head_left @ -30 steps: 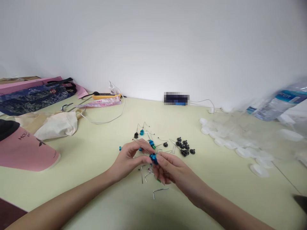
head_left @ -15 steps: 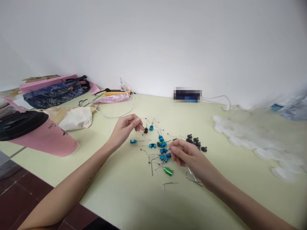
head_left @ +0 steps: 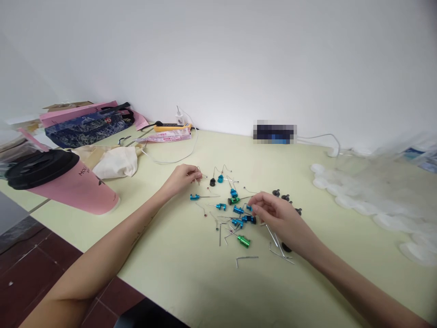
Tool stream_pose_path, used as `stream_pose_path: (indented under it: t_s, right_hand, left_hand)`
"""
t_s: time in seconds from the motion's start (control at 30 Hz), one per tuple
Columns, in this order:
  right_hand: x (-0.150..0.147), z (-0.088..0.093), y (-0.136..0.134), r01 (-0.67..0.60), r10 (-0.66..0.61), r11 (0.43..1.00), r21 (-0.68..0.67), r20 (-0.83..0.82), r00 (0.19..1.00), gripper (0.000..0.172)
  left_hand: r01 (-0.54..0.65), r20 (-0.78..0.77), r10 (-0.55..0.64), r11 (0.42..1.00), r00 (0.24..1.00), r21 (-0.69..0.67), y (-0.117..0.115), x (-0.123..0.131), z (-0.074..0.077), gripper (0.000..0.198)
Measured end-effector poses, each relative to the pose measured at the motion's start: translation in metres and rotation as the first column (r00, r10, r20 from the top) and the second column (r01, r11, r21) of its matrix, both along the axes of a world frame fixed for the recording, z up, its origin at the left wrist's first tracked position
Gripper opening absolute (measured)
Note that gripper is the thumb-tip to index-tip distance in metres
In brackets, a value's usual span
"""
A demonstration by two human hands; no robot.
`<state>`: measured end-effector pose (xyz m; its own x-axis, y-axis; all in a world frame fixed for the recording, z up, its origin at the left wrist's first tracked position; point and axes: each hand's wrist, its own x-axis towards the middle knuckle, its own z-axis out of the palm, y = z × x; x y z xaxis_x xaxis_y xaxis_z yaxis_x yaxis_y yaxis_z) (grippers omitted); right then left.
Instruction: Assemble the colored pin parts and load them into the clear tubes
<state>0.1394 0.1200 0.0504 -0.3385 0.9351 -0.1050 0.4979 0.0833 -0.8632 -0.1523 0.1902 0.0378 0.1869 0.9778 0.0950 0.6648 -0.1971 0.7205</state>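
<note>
My left hand (head_left: 184,178) is closed in a pinch, and a thin metal wire (head_left: 199,181) shows at its fingertips. Just right of it lie a black-headed piece (head_left: 212,182) and a blue-headed piece (head_left: 221,179), both with wire stems. My right hand (head_left: 278,216) curls over the right of the pile, a small blue metal piece (head_left: 249,207) between thumb and index fingertips. Below those fingers is a blue piece with a black end (head_left: 249,219). More blue pieces (head_left: 221,207), a green cylinder piece (head_left: 243,241) and bent wires lie around.
Black round-based pieces (head_left: 276,193) lie partly behind my right hand. Hex keys (head_left: 247,258) are near the front. A pink cup (head_left: 97,187) stands tilted-looking at left, with cloth bags (head_left: 118,162) behind. White round pieces (head_left: 355,203) in clear plastic spread along the right.
My left hand has drawn left, away from the black-headed piece. My right hand has moved slightly, and a small blue piece now shows at its fingertips. The whole view has shifted slightly.
</note>
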Motion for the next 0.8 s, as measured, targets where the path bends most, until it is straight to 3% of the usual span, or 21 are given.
stream_pose_path:
  t_s: [0.2, 0.37, 0.47, 0.6, 0.7, 0.8]
  right_hand:
    - [0.001, 0.001, 0.000, -0.040, 0.040, 0.999, 0.003, 0.002, 0.999, 0.017]
    - [0.003, 0.006, 0.000, -0.045, 0.045, 0.999, 0.010, -0.014, 0.999, 0.019]
    - [0.005, 0.009, 0.000, -0.037, 0.037, 0.999, 0.024, 0.008, 0.999, 0.019]
    - [0.005, 0.010, 0.000, -0.048, 0.049, 0.998, 0.031, -0.011, 0.999, 0.020]
    - [0.004, 0.012, -0.002, -0.075, 0.076, 0.997, 0.034, -0.015, 0.997, 0.019]
    - [0.003, 0.016, -0.004, -0.085, 0.085, 0.995, 0.050, 0.004, 0.996, 0.017]
  left_hand:
    - [-0.079, -0.003, 0.079, 0.996, 0.997, -0.041, 0.003, -0.005, -0.009, 0.028]
    - [-0.182, -0.237, 0.212, 0.973, 0.948, 0.144, 0.002, -0.005, -0.009, 0.023]
    - [-0.114, -0.300, 0.181, 0.967, 0.937, 0.227, -0.002, 0.007, -0.006, 0.029]
    - [0.040, -0.397, 0.053, 0.974, 0.916, 0.224, -0.002, 0.032, -0.013, 0.034]
    - [0.066, -0.435, 0.030, 0.977, 0.900, 0.203, 0.002, 0.046, -0.020, 0.033]
    - [0.052, -0.419, 0.029, 0.982, 0.907, 0.182, 0.005, 0.046, -0.019, 0.019]
